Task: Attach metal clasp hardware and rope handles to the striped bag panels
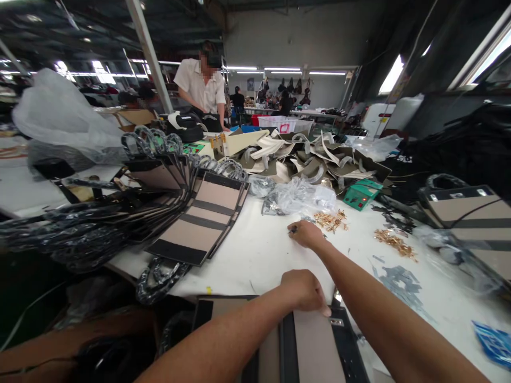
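A beige and dark-striped bag panel (319, 346) lies at the table's near edge, in front of my body. My left hand (303, 290) is closed at its far edge, with fingertips pressed beside a small metal fitting (336, 322) on the dark strip. Farther out over the white table, my right hand (307, 234) pinches a small dark piece (293, 229), too small to name. Just beyond that hand lies a pile of small gold-coloured metal pieces (331, 221).
Stacked bag panels (199, 213) with plastic-wrapped handles stand left. A green box (362, 193), clear plastic bags (299, 194) and heaped pale and dark pieces lie at the back. Grey strips (401, 284) and more gold pieces (393, 243) lie right. A person (203, 88) stands across the table.
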Demonstrator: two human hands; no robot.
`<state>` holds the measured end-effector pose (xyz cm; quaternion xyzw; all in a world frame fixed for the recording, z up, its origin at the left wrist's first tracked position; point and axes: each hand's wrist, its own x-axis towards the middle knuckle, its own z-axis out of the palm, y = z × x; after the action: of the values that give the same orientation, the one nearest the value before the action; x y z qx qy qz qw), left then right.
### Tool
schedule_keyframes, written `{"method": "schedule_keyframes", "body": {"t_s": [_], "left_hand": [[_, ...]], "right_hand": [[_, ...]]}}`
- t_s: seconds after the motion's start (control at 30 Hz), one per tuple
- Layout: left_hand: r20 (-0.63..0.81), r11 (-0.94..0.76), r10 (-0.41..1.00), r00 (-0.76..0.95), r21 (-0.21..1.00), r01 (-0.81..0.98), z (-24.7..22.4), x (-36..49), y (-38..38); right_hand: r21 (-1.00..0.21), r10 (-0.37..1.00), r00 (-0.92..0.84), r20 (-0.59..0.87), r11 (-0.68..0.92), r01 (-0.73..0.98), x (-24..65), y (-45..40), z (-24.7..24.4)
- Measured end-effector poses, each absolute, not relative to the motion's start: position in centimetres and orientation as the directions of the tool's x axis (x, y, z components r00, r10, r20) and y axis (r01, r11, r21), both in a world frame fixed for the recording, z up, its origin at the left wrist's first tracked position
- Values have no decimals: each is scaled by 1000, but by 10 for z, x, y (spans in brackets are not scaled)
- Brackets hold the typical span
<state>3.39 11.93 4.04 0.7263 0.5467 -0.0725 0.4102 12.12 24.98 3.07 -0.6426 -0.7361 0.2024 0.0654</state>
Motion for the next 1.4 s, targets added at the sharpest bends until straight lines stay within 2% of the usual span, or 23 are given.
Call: {"method": "schedule_keyframes", "body": {"t_s": [0.17, 0.27, 0.4, 0.53, 0.6, 0.67, 0.77, 0.83, 0.97, 1.23, 1.4], "left_hand": [[-550, -93, 722, 420, 524, 846, 41, 34, 121], [-537, -107, 727, 429, 528, 842, 40, 34, 121], [-525, -124, 724, 447, 539, 833, 38, 35, 121], [-499, -143, 737, 455, 544, 827, 38, 36, 121], [-489, -146, 743, 457, 548, 824, 38, 36, 121], [-481, -148, 746, 460, 555, 819, 38, 36, 121], [-468, -160, 746, 474, 564, 810, 37, 37, 121], [-460, -171, 745, 483, 568, 805, 36, 38, 120], [-449, -181, 750, 485, 566, 804, 35, 40, 117], [-438, -173, 764, 474, 568, 805, 38, 39, 112], [-443, -166, 762, 472, 570, 804, 37, 39, 113]], "right_hand": [[-346, 960, -162, -228, 76, 935, 125, 255, 27], [-366, 967, -118, -227, 28, 930, 129, 253, 30], [-472, 970, -104, -218, -12, 882, 144, 230, 53], [-600, 954, -187, -234, 10, 800, 182, 160, 91], [-699, 915, -265, -303, -24, 715, 204, 111, 101], [-744, 852, -309, -422, -131, 656, 222, 64, 97], [-735, 796, -264, -545, -303, 606, 237, 14, 75], [-720, 806, -203, -557, -346, 602, 239, -3, 61], [-712, 863, -134, -487, -303, 633, 237, -8, 52], [-656, 902, -148, -406, -175, 734, 234, -5, 57], [-661, 888, -184, -420, -161, 733, 235, -5, 58]]}}
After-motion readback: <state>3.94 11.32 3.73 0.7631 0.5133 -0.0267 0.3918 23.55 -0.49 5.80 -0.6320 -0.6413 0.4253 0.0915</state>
